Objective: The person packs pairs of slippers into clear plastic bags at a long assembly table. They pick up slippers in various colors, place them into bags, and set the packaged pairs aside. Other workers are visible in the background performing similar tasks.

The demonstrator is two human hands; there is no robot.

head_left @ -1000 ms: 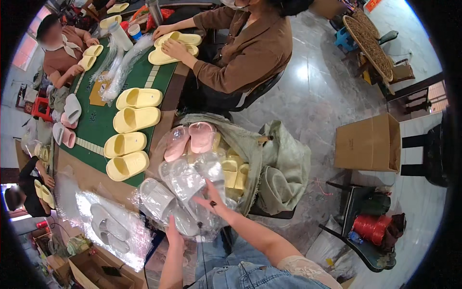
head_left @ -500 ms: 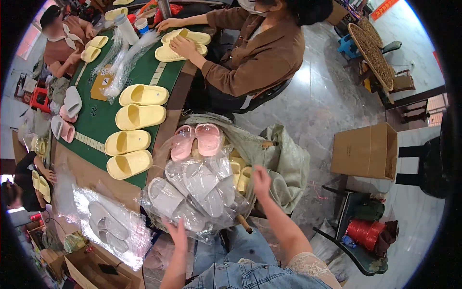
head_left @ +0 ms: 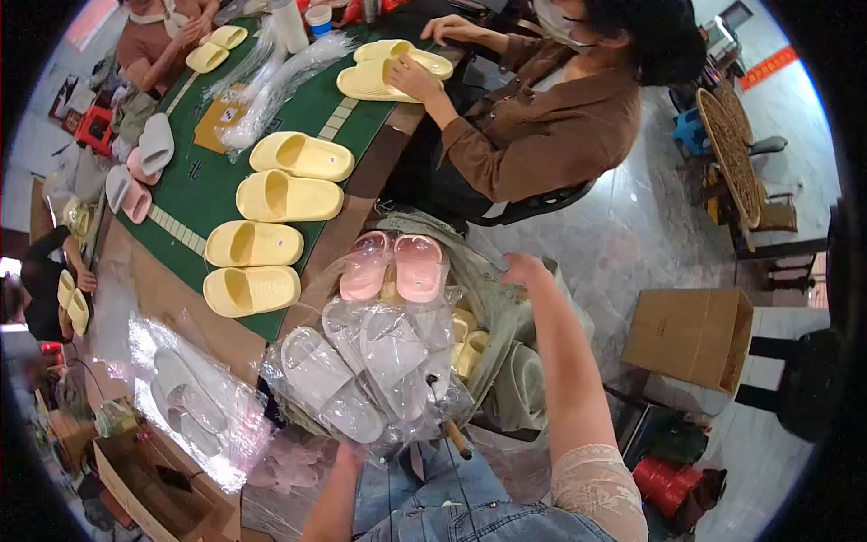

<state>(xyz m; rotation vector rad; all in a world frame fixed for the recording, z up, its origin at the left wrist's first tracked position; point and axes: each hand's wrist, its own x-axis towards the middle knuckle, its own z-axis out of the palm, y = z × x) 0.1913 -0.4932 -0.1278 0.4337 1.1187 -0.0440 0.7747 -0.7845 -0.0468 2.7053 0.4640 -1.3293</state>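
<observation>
My right hand [head_left: 527,268] reaches out over the far right edge of a greenish woven sack [head_left: 519,384]. Its visible fingers look parted, with nothing seen between them. My left hand [head_left: 350,454] is at the near side of the sack, its fingers hidden beneath clear plastic wrap. On top of the sack lie grey slippers [head_left: 393,352] in clear plastic bags. Beyond them sits a wrapped pair of pink slippers [head_left: 419,269]. Yellow slippers [head_left: 471,352] show inside the sack, beside the grey ones.
On the green-topped table [head_left: 185,188] stand several yellow slippers [head_left: 253,289]. Plastic bags [head_left: 289,86] lie farther back. Across the table corner, a person [head_left: 551,117] in brown handles yellow slippers. A cardboard box [head_left: 686,336] is at right; a stool [head_left: 664,443] holds red twine.
My right hand has moved outward and away, past the sack's right side. My left hand has slipped under the plastic's near edge. The view has shifted.
</observation>
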